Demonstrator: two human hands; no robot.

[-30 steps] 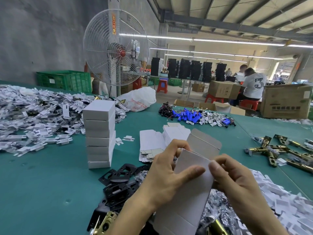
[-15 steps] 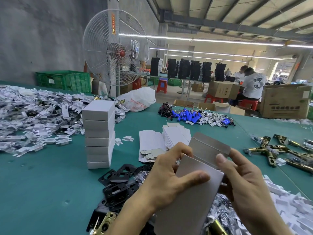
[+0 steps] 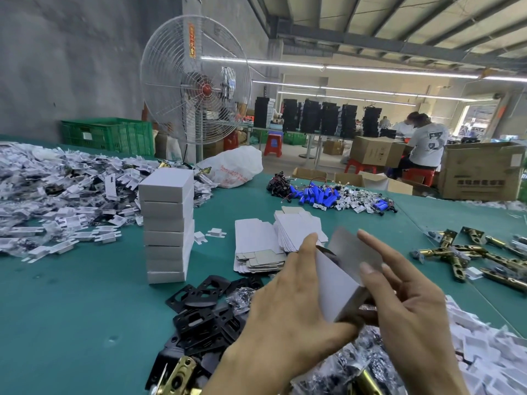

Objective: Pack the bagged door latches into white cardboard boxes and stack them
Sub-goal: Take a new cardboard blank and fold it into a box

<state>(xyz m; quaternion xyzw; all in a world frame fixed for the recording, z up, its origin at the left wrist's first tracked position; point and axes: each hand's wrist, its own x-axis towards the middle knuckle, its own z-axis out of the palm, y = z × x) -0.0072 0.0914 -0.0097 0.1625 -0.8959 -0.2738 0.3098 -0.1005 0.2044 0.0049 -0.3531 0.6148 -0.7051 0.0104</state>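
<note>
A white cardboard box [image 3: 333,283], half opened out with its grey flap [image 3: 353,252] raised, is held above the near table edge. My left hand [image 3: 291,303] grips its left side, thumb under the lower corner. My right hand [image 3: 399,289] holds its right side, index finger stretched along the flap. A stack of several closed white boxes [image 3: 166,223] stands left of centre. Flat box blanks [image 3: 262,246] lie behind my hands. Bagged latches [image 3: 350,363] lie under my wrists, partly hidden.
Black metal plates [image 3: 205,309] lie on the green table [image 3: 71,323] at front. A heap of white paper pieces [image 3: 57,195] fills the left. Brass latches [image 3: 467,252] lie right, blue batteries [image 3: 319,193] far centre. A fan [image 3: 196,84] stands behind.
The flat blank has been opened into a box shape and turned. My left hand slid to the box's left side; my right fingers straightened along the flap.
</note>
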